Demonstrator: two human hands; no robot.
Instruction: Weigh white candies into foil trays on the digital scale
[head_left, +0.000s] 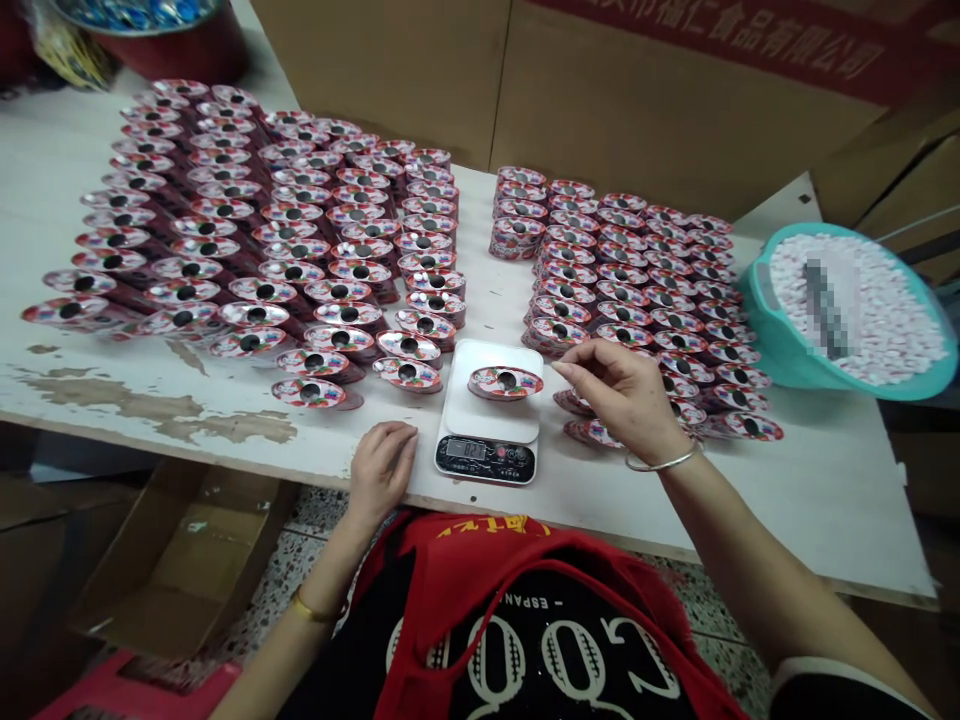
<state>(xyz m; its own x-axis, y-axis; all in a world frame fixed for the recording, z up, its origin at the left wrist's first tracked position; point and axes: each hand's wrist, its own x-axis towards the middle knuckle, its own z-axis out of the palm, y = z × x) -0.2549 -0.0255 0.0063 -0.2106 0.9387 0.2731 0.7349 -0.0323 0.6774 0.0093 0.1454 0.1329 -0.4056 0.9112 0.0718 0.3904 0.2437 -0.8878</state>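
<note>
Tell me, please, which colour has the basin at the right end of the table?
The basin is turquoise; it shows best in the head view.

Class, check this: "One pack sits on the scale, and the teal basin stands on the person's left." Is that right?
Not quite: the head view shows the teal basin on the person's right. One pack does sit on the scale.

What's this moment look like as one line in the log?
Left hand: left of scale | right hand: right of scale | scale: one oval container on top
</note>
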